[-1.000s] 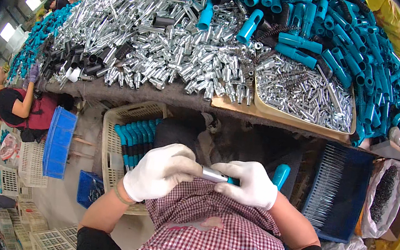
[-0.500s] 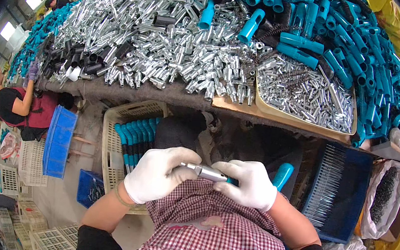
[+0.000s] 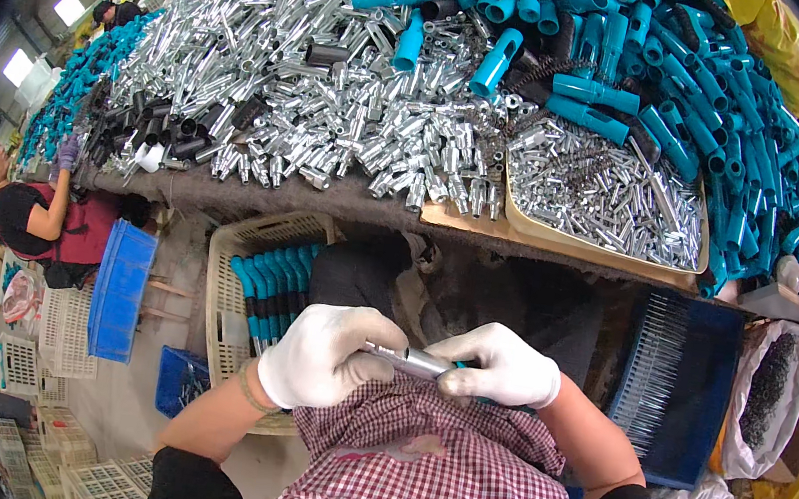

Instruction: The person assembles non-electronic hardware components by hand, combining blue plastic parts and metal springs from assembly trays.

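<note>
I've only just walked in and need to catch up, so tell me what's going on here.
A person in white gloves holds a silver metal tube above a checked apron. The left hand is at one end, the right hand at the other, where some teal shows. Loose silver parts and teal tubes lie heaped beyond; teal-and-black pieces sit in a crate below. Another person stands farther left.
</note>
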Tool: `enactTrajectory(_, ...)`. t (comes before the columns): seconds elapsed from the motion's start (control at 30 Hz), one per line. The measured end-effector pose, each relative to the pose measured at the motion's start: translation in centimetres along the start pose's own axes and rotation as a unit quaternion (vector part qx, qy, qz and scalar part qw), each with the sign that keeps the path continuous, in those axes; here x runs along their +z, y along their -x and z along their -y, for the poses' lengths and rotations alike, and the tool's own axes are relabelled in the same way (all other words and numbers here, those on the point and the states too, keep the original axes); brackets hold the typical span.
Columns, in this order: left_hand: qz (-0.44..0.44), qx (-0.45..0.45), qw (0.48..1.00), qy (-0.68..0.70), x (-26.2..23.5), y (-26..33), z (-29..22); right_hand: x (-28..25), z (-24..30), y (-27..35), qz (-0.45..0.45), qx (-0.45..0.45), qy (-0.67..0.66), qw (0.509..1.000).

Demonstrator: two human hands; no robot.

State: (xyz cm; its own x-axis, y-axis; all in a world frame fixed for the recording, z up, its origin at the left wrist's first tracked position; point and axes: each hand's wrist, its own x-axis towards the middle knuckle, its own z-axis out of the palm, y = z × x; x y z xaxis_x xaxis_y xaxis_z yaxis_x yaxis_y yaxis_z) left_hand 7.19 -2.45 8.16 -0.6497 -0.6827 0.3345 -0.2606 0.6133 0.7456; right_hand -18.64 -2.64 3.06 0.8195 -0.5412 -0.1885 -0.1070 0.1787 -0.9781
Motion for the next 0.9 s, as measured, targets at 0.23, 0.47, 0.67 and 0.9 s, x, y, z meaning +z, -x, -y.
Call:
enactTrajectory(0.23, -0.118, -0.282, 0.950, 0.068, 2.7, 1.0, 2.1, 2.9, 0.3, -1.5, -0.292, -0.085, 0.531, 0.791)
enactTrajectory(0.47, -0.034, -0.180, 0.983, 0.027, 1.0, 0.2, 2.3, 1.0, 0.3, -0.5, -0.222, -0.097, 0.393, 0.887)
enactTrajectory(0.67, -0.056, -0.068, 0.996, -0.022, 1.5, 0.6, 1.8, 1.0, 0.1, -0.6, -0.204, -0.110, 0.318, 0.919)
enactTrajectory(0.9, -0.098, -0.353, 0.915, 0.171, 3.1, 0.8, 2.8, 2.7, 0.4, -1.1, -0.294, -0.068, 0.574, 0.762)
